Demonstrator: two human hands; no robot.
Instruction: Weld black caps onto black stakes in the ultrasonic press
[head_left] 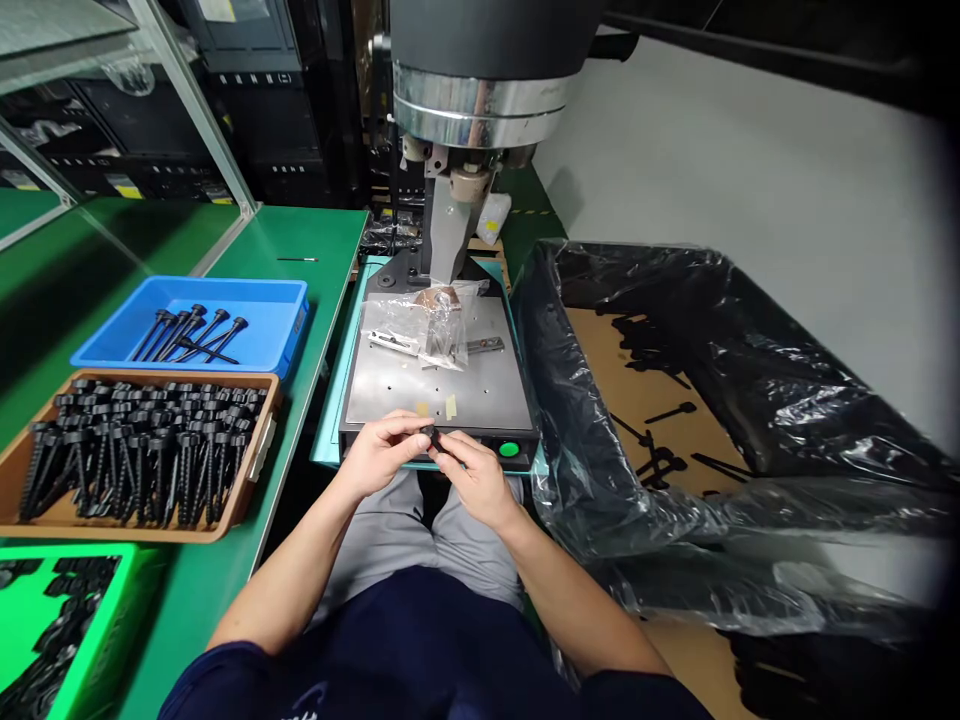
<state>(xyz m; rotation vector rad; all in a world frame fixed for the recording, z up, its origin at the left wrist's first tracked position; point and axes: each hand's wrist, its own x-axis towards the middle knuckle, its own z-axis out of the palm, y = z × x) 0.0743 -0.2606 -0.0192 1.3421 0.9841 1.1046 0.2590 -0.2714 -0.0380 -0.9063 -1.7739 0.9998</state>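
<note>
Both of my hands meet in front of the machine's base, just above my lap. My left hand (381,450) and my right hand (474,478) pinch a small black plastic part (433,437) between their fingertips. The part is mostly hidden by the fingers. Behind them lies the grey metal plate (480,385) of a press machine, with a green round button (509,449) on its front edge. The machine's tall head (480,90) hangs over the plate. A clear plastic bag (420,320) with metal pieces lies on the plate's far side.
On the green bench at left stand a blue tray (285,300) with a few black pins, a brown tray (22,470) packed with several black pins, and a green bin (105,640) of black parts. At right, a cardboard box (637,390) lined with black plastic holds scattered finished pins.
</note>
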